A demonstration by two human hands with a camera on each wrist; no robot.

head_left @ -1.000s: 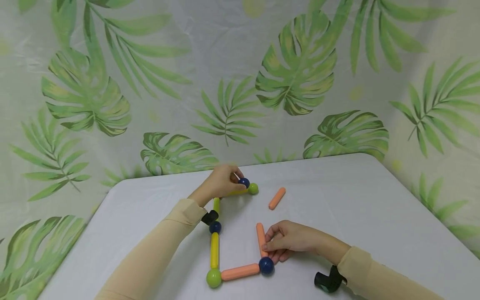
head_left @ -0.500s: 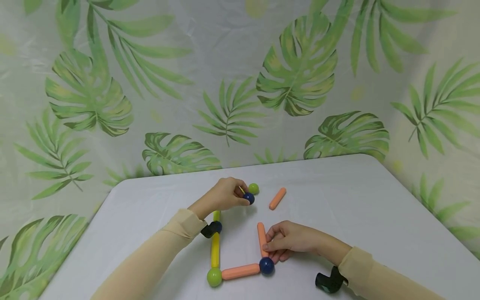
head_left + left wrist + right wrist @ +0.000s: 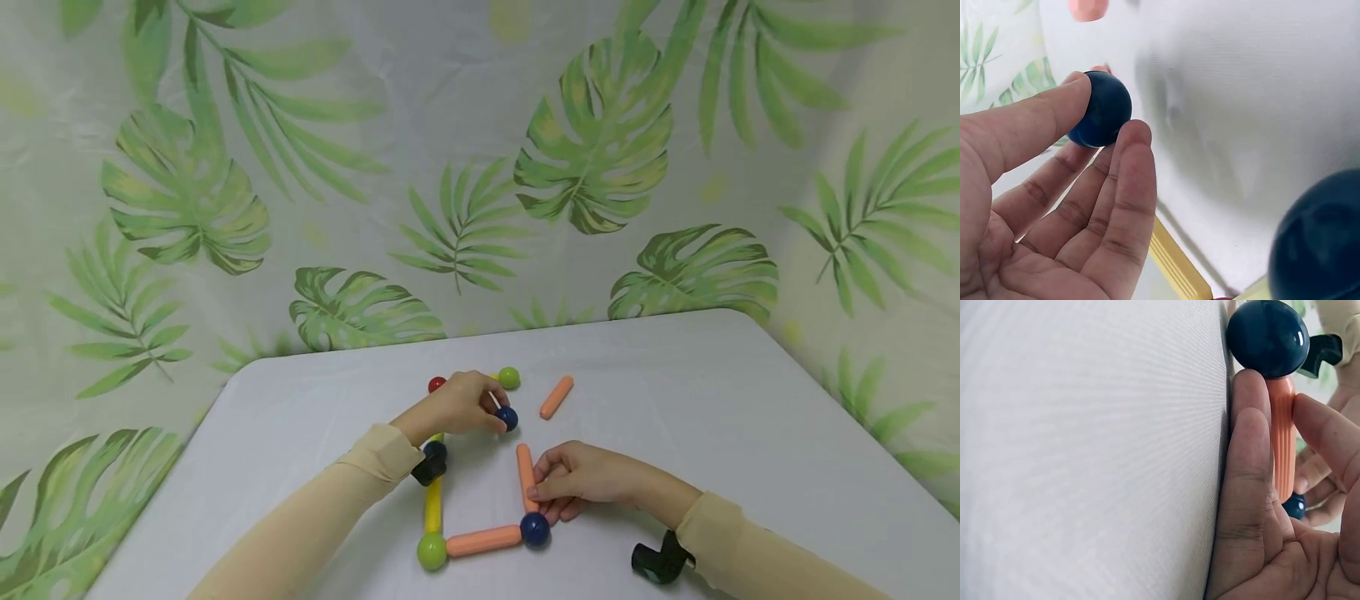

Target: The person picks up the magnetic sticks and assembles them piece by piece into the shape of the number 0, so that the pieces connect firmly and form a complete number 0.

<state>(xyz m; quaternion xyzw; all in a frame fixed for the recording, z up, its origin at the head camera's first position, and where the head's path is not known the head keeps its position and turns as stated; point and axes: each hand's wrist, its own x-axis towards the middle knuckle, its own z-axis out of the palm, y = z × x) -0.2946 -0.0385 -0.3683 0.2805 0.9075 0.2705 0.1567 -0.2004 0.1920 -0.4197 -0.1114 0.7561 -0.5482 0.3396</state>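
Note:
My left hand (image 3: pixel 468 404) pinches a dark blue ball (image 3: pixel 1102 109) between thumb and fingers, above the white table. My right hand (image 3: pixel 581 482) holds an orange ribbed rod (image 3: pixel 526 473) between thumb and fingers. That rod's near end meets another blue ball (image 3: pixel 535 529), and its far end points toward the ball in my left hand, with a gap between them. From the near blue ball a second orange rod (image 3: pixel 483 541) runs left to a green ball (image 3: pixel 432 552). A yellow rod (image 3: pixel 433 508) leads from there to a further blue ball (image 3: pixel 435 452).
Behind my left hand lie a red ball (image 3: pixel 437 384) and a green ball (image 3: pixel 509 377) with part of a yellow rod (image 3: pixel 1175 259). A loose orange rod (image 3: pixel 557 397) lies at the back right of them. Leaf-patterned cloth hangs behind the table (image 3: pixel 712 400).
My left hand has carried its blue ball away from the far green ball, toward me and slightly right. The red ball has come into sight. My right hand stays on its rod.

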